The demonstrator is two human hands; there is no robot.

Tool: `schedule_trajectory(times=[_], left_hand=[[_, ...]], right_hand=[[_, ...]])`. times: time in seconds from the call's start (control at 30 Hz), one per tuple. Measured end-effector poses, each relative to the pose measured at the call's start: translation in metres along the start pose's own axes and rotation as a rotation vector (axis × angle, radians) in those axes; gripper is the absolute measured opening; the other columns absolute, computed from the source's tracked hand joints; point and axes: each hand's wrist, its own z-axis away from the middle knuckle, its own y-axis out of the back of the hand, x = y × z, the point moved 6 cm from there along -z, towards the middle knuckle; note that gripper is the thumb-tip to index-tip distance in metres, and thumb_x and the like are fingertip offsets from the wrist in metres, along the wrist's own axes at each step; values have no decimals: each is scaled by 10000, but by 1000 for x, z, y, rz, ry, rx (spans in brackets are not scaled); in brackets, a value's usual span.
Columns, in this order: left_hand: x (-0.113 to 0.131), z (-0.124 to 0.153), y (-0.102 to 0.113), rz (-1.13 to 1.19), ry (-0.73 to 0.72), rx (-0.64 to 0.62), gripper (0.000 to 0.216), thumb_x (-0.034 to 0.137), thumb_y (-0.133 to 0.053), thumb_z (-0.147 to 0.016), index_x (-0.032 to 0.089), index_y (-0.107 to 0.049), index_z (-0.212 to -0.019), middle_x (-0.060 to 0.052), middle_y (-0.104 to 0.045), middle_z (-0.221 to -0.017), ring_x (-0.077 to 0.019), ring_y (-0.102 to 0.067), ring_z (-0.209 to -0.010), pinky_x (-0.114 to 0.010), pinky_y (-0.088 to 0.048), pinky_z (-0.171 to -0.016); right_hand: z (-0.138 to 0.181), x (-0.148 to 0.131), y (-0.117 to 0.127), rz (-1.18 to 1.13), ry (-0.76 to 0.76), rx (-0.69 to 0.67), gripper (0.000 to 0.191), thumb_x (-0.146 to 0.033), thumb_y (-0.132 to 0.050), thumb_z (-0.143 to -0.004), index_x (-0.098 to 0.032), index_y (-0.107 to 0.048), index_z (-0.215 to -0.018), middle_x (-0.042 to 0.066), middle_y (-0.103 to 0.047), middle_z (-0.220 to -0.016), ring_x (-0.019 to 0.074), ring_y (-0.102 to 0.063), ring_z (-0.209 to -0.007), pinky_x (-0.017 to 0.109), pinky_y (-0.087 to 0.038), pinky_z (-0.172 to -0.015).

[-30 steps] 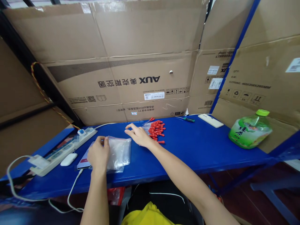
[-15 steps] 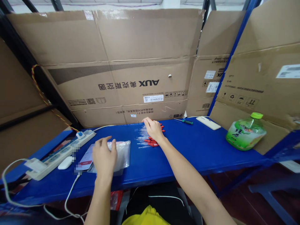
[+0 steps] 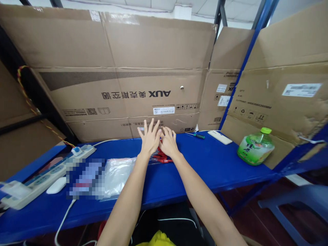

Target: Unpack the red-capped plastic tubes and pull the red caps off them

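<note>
Both my hands are over a pile of thin clear sticks with red ends [image 3: 162, 158] on the blue table. My left hand [image 3: 150, 139] is open above the pile's left side, fingers spread and pointing away from me. Right beside it, my right hand [image 3: 167, 141] hovers over or touches the red ends. Its fingers are slightly apart and bent down, with nothing visible in them. The thumbs nearly meet. The hands hide much of the pile. Left of it lie clear plastic bags [image 3: 119, 176], nearest to my left forearm.
On the left are a power strip [image 3: 55, 174] with plugs and cables, and a white mouse-like object [image 3: 56, 185]. A green screwdriver [image 3: 198, 135], a white flat phone-like object [image 3: 219, 137] and a green bottle [image 3: 256, 148] stand or lie to the right. Cardboard panels [image 3: 159, 48] wall the back.
My left hand has moved right, from above the plastic bags to the pile, with its fingers spread. My right hand stays at the pile, its fingers slightly more apart. The view has shifted a little.
</note>
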Motion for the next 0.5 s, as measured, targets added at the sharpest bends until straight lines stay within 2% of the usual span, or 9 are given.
schedule_trajectory(times=[0.07,0.13,0.3,0.4,0.5], left_hand=[[-11,8,-13,17,49,-58,608,505,-177,-1073,338,-222,-1656,-4,-134,-1744,-344,74,-1608,-733,48,-1214],[-18,15,-19,30,90,-97,627,530,-142,-1066,344,-166,-1664,6,-91,-1748,-364,98,-1601,-753,54,-1197],[-20,23,-20,25,122,-173,641,579,-140,-1049,378,-162,-1658,30,-90,-1745,-403,87,-1594,-777,53,-1180],[-15,24,-24,20,113,-205,645,588,-148,-1047,379,-180,-1656,21,-138,-1739,-400,67,-1597,-779,60,-1178],[-8,27,-26,17,121,-228,654,593,-161,-1049,352,-226,-1654,-10,-177,-1733,-397,14,-1601,-774,51,-1185]], right_hand=[[2,7,-6,22,-34,-40,545,-414,-397,-1054,-273,-400,-1581,115,-330,-1658,307,-184,-1538,577,-128,-1228],[4,13,-11,22,-74,-90,603,-464,-392,-1054,-309,-299,-1629,106,-271,-1688,319,-133,-1562,615,-125,-1225],[15,25,-15,-1,-149,-187,658,-560,-348,-1055,-337,-201,-1656,110,-181,-1718,358,-99,-1575,656,-187,-1194],[32,23,-3,-15,-145,-222,624,-550,-339,-1060,-300,-295,-1630,148,-315,-1653,344,-259,-1519,581,-287,-1167],[58,19,15,-56,-153,-247,626,-554,-369,-1053,-280,-323,-1614,161,-501,-1502,321,-477,-1345,506,-404,-1066]])
